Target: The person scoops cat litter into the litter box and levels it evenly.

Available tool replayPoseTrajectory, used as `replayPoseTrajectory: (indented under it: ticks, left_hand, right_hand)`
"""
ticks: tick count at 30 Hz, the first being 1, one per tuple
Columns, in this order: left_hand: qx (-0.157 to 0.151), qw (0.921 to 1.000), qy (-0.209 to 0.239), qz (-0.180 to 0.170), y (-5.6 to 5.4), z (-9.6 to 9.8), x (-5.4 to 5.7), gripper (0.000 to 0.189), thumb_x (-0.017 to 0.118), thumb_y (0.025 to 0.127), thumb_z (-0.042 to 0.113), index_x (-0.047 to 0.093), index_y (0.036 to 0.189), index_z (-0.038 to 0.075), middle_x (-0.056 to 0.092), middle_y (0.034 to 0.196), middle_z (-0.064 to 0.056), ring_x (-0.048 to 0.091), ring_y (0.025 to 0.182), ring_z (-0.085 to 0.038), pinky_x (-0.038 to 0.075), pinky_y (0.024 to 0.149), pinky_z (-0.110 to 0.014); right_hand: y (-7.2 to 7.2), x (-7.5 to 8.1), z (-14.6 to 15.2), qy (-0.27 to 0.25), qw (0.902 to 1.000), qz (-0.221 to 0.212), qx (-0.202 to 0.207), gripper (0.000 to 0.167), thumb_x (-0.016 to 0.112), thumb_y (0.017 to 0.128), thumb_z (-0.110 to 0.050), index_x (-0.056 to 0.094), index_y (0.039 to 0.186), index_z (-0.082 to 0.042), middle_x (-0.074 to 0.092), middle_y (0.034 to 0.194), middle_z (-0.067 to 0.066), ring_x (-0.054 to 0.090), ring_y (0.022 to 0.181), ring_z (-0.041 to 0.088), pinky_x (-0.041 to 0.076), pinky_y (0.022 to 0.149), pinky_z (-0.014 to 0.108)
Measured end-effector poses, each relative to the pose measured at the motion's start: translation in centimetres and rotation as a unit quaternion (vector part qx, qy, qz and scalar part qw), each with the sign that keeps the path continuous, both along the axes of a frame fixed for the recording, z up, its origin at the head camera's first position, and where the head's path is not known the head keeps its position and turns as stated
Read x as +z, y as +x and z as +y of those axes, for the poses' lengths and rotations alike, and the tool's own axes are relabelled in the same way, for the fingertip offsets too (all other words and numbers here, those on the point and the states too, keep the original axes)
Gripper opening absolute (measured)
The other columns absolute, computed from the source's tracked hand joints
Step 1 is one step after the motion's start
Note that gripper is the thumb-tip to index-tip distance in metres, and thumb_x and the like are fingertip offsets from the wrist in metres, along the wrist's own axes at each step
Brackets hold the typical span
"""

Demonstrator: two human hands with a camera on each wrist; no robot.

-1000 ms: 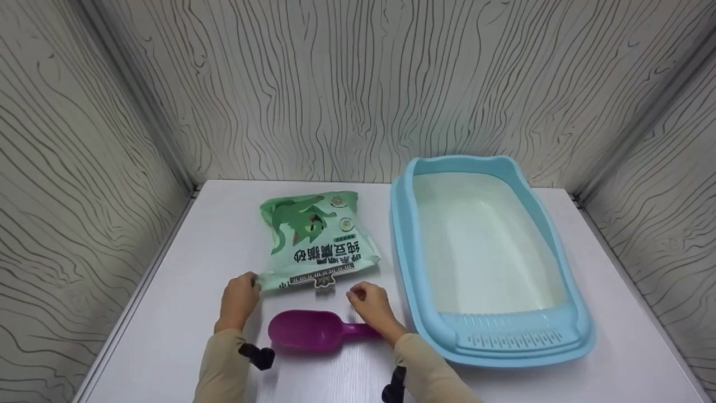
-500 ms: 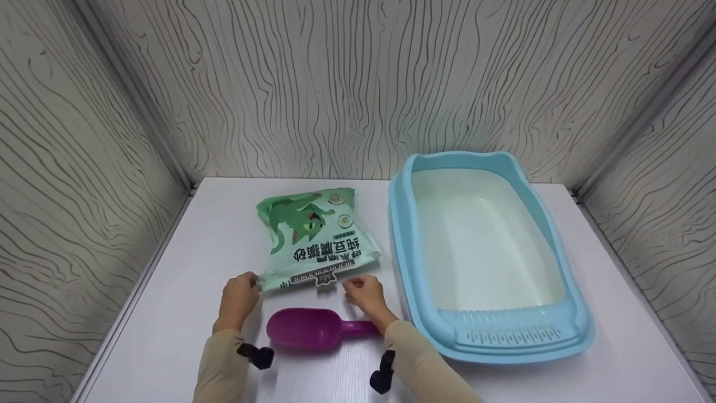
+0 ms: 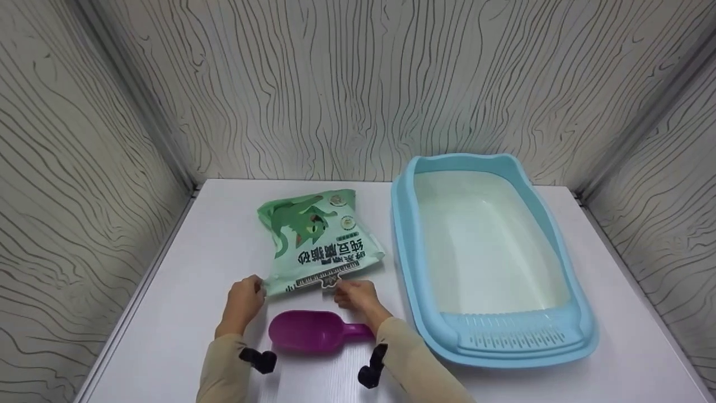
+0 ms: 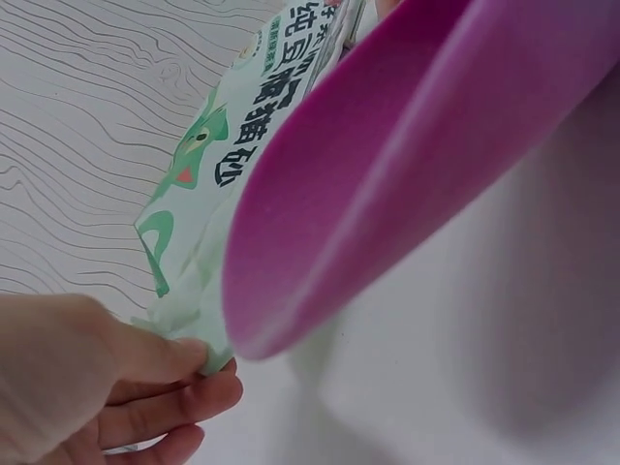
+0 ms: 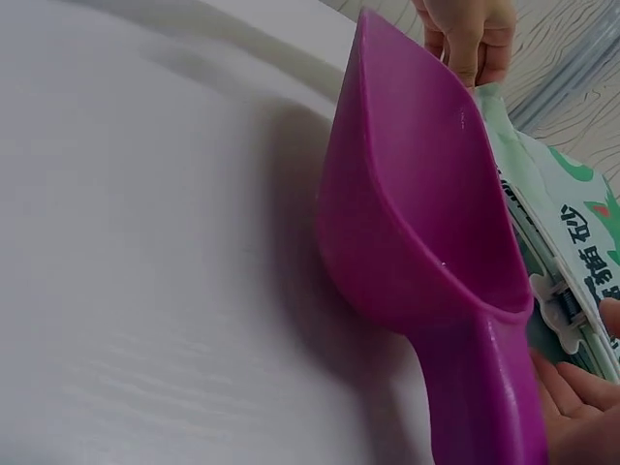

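A green bag of cat litter (image 3: 313,235) lies on the table, its sealed edge toward me. Along that edge runs a dark-and-white clip (image 3: 331,280) with a bear-shaped catch. My left hand (image 3: 245,302) pinches the bag's near left corner; in the left wrist view, the thumb (image 4: 160,356) presses it against the fingers. My right hand (image 3: 358,296) is at the clip's catch, thumb and fingers on either side of it in the right wrist view. A purple scoop (image 3: 307,331) lies just in front of the bag, its handle partly beneath my right forearm.
A large light-blue litter box (image 3: 411,268) with a white inside stands on the right, close to my right arm. Wood-patterned panels (image 3: 347,89) rise behind and at both sides of the white table (image 3: 168,313).
My right hand has moved left and reached the clip's catch. My left hand stays on the bag's corner, and the bag's near edge has shifted slightly. The scoop and litter box stay put.
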State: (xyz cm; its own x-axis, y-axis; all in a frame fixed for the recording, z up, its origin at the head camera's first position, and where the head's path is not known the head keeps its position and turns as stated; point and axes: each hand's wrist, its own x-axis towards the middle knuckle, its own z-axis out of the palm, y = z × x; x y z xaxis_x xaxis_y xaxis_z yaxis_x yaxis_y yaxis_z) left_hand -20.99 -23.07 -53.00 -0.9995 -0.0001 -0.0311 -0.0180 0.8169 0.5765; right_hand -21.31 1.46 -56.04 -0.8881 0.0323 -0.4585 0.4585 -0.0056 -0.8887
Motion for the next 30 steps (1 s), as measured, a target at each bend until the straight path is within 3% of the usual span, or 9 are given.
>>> replayPoseTrajectory:
  ticks: [11, 20, 30]
  left_hand:
    - [-0.020, 0.9995, 0.021, -0.015, -0.1, 0.0, -0.1, 0.015, 0.056, 0.088, -0.002, 0.065, 0.097, -0.010, 0.069, 0.084, -0.019, 0.063, 0.074, -0.021, 0.053, 0.064, -0.034]
    - [-0.028, 0.9994, 0.018, -0.008, -0.2, -0.5, 0.0, 0.015, 0.057, 0.087, -0.003, 0.065, 0.096, -0.011, 0.069, 0.083, -0.020, 0.063, 0.073, -0.022, 0.054, 0.064, -0.034]
    - [-0.039, 0.9986, 0.036, -0.006, -0.2, -0.8, 0.3, 0.013, 0.057, 0.087, -0.006, 0.064, 0.097, -0.012, 0.069, 0.083, -0.021, 0.068, 0.071, -0.024, 0.054, 0.061, -0.032]
  right_hand:
    - [0.1, -0.6, -0.5, -0.078, 0.9960, -0.026, -0.035, 0.031, 0.055, 0.096, -0.013, 0.059, 0.112, 0.013, 0.066, 0.070, 0.003, 0.068, 0.063, 0.010, 0.061, 0.069, 0.028]
    - [0.2, -0.4, -1.0, -0.136, 0.9880, -0.044, -0.059, 0.030, 0.054, 0.096, -0.011, 0.055, 0.114, 0.013, 0.064, 0.070, 0.005, 0.068, 0.065, 0.013, 0.062, 0.071, 0.030]
    - [0.0, 0.0, -1.9, -0.139, 0.9826, -0.051, -0.112, 0.027, 0.054, 0.094, -0.004, 0.056, 0.113, 0.016, 0.065, 0.066, 0.004, 0.066, 0.058, 0.011, 0.061, 0.065, 0.026]
